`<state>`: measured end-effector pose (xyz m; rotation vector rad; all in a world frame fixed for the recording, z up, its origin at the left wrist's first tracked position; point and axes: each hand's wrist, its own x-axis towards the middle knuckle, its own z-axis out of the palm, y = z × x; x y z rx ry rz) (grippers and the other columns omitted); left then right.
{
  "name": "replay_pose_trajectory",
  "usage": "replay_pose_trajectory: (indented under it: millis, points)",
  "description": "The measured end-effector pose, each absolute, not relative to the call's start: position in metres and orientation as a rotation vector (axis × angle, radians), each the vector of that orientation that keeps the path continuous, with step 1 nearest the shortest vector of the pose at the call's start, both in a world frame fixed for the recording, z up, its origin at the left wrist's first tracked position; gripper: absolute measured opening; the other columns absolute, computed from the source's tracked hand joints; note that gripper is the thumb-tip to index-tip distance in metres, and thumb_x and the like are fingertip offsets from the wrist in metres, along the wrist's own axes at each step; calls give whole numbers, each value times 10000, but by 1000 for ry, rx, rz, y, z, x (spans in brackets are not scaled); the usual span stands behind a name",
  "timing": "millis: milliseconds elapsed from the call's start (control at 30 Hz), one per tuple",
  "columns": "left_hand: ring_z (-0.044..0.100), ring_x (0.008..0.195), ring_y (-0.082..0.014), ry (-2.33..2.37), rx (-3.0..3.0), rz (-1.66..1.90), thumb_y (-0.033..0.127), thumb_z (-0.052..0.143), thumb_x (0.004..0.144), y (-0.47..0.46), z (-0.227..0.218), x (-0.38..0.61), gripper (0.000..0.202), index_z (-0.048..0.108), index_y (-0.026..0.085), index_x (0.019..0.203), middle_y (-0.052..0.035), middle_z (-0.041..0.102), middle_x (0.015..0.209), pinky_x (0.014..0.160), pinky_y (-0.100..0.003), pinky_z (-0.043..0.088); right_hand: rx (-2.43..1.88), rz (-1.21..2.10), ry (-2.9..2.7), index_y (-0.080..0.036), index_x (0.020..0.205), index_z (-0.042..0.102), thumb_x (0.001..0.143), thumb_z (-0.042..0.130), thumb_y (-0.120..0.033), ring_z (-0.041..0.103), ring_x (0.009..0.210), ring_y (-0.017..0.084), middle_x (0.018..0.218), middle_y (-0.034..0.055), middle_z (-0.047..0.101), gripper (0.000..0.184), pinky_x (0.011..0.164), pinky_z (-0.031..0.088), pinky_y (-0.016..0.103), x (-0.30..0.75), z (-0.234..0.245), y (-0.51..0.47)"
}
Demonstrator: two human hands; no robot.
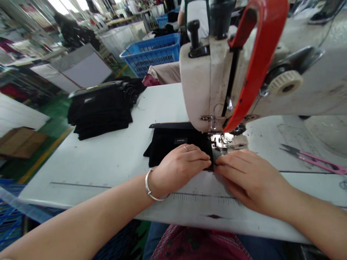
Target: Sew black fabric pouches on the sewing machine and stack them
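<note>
Two bare hands lay flat on a black fabric piece (pixel 173 142) at mid desk (pixel 108 159), just in front of the presser foot (pixel 230 141). On the left hand (pixel 180 164) the grip was open, fingers nearly straight, pressing cloth down, nothing clasped; ring (pixel 185 148) on one finger, silver bangle (pixel 149 186) at wrist. On the right hand (pixel 249 177) the grip was likewise open, fingertips on the fabric's edge, touching the left fingertips. Fabric's far part ran under the sewing machine (pixel 211 83). Pink snips (pixel 314 157) lay well apart, R side. Stack of black pieces (pixel 101 110) sat far L; blue basket (pixel 151 54) beyond.
</note>
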<state>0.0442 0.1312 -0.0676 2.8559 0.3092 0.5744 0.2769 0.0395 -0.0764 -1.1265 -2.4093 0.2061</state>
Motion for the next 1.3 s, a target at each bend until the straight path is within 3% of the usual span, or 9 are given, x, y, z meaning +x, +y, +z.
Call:
replay_pose_trajectory:
  millis: [167,567,1133,1300]
  points:
    - [686,1028,-146,379,2830,617,95,492,999,130,-68,46,219,682,147,1096,-43,749,1087,940,-302,571,-1104,240,-2396,-176,1214,618,934,504,-155,607,1055,250,1143,106,678,304,911,491,460,280,-78,39]
    - [694,985,-136,378,2827,684,85,528,982,129,-66,48,189,692,135,1061,-40,748,1059,912,-277,562,-1124,252,-2439,-171,1163,643,942,518,-193,587,1004,249,1092,86,666,255,850,458,446,279,-77,40]
    - [687,997,-153,367,2787,782,103,515,995,129,-71,47,187,679,148,1074,-47,749,1049,924,-315,578,-1120,232,-2434,-173,1170,626,916,525,-161,589,949,239,1041,76,670,273,812,462,439,274,-78,42]
    - [700,1024,-158,251,2895,712,157,432,1043,133,-74,46,255,683,125,1073,-51,759,1052,953,-316,587,-1094,205,-2430,-152,1206,609,916,515,-146,575,1123,240,1219,94,646,306,928,460,448,275,-79,39]
